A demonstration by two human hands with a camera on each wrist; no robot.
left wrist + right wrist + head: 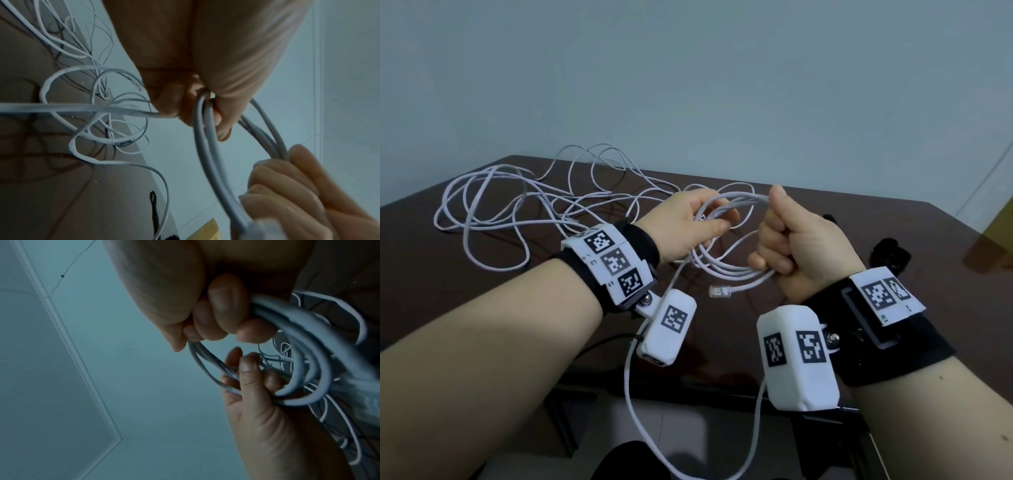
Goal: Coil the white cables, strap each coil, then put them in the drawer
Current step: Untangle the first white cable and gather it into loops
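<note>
The right hand is fisted round one side of the white coil held above the desk, the left hand pinching the opposite side; light, springy cable likely needs gripping across all loops

Two hands, one cable coil, one clear plug, one table.

cable loop cut off below, connector perhaps blurred
</note>
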